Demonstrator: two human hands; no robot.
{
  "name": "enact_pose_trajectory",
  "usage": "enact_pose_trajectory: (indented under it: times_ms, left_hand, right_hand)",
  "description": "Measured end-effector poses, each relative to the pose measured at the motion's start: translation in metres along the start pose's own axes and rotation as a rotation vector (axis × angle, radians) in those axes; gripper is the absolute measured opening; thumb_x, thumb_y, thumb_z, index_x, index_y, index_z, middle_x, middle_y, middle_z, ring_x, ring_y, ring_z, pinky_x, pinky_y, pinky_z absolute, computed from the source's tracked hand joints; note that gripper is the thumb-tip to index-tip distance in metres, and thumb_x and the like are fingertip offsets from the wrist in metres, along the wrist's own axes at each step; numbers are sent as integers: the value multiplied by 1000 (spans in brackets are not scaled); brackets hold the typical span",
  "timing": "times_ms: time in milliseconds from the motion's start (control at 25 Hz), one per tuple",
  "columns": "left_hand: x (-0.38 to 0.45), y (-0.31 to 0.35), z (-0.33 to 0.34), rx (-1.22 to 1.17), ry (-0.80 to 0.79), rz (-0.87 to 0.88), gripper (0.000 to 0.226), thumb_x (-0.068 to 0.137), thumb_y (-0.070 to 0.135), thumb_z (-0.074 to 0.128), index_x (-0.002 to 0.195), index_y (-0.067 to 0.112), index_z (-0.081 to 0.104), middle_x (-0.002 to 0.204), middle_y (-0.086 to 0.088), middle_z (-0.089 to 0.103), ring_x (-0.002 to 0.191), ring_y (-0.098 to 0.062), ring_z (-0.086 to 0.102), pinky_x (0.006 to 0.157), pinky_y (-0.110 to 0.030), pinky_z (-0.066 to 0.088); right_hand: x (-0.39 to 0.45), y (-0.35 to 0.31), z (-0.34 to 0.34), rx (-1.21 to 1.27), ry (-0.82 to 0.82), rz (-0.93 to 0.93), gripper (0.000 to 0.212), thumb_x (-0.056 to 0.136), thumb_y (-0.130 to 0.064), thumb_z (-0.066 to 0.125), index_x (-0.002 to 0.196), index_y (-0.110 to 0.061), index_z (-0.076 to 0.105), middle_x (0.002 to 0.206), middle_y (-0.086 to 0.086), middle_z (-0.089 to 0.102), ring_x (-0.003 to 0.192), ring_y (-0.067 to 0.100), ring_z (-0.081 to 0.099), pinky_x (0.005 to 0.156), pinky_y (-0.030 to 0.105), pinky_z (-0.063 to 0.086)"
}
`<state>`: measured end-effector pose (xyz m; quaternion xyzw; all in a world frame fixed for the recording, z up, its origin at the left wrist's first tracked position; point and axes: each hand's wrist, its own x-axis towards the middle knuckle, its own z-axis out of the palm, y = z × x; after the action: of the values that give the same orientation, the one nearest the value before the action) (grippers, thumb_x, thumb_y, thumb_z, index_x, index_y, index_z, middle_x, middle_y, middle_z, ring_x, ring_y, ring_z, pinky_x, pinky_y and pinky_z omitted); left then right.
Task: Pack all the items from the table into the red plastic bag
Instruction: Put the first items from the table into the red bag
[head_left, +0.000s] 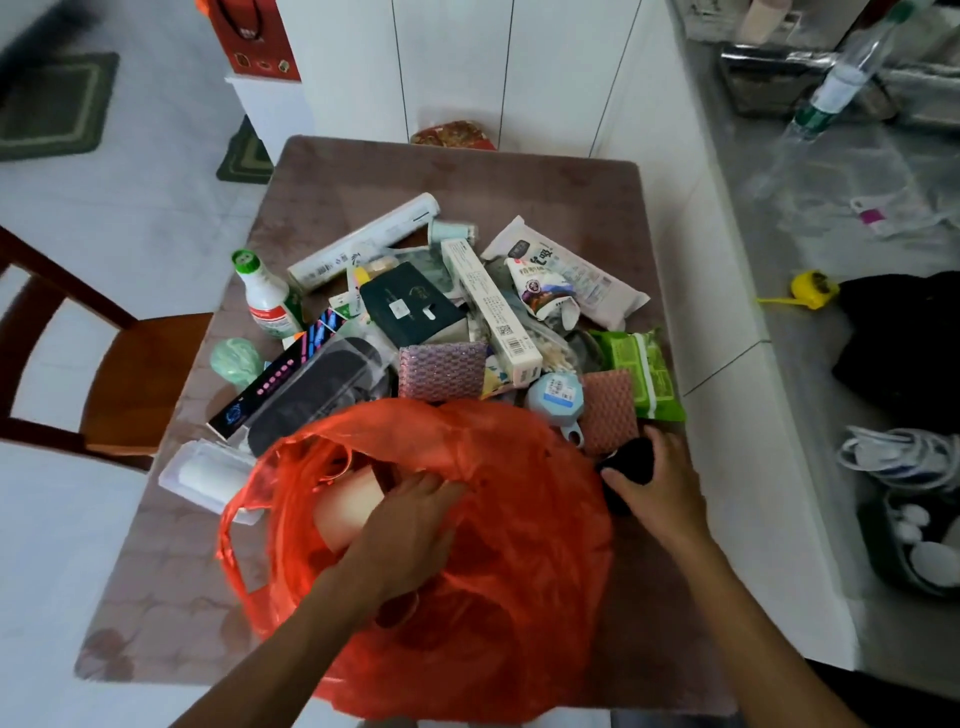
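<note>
Packing barely begun: most items lying heaped on table (571, 171), just beyond red plastic bag (467, 545). Left hand (410, 525) pressing down inside bag mouth on a pale item, fingers fairly flat; can't tell if gripping. Right hand (660, 483) curling round small black object (631, 460) beside bag's right edge. Risks: thin bag collapsing shut w/ only one hand holding mouth; clear box (202, 475) near table edge getting nudged off; long box corners tearing plastic.
</note>
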<state>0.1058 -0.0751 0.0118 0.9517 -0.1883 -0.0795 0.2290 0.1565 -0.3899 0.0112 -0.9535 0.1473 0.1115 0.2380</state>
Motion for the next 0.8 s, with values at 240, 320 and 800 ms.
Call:
enact_pose_trajectory:
  times_ms: [240, 320, 800]
  left_hand:
    - [20, -13, -58, -183, 81, 49, 43, 78, 7, 55, 119, 15, 64, 122, 3, 65, 113, -10, 57, 100, -21, 42]
    - [29, -25, -63, -449, 26, -73, 43, 80, -4, 52, 118, 12, 64, 122, 2, 65, 114, -8, 58, 100, -24, 46]
    - [-5, -59, -35, -414, -109, -360, 45, 83, 46, 48, 112, 16, 64, 114, 1, 66, 108, -15, 59, 94, -26, 41]
  right_hand:
    - [-18, -25, -10, 152, 119, 45, 69, 75, -34, 77, 134, -27, 41, 130, 5, 48, 114, 26, 52, 83, 30, 45]
    - [-59, -63, -19, 555, 123, 0, 58, 79, -22, 77, 128, -26, 46, 118, -5, 52, 105, 14, 54, 78, 16, 46]
    - [-65, -157, 101, 1195, -133, 360, 86, 69, -28, 83, 143, -26, 39, 138, 3, 52, 120, 21, 54, 104, 43, 43]
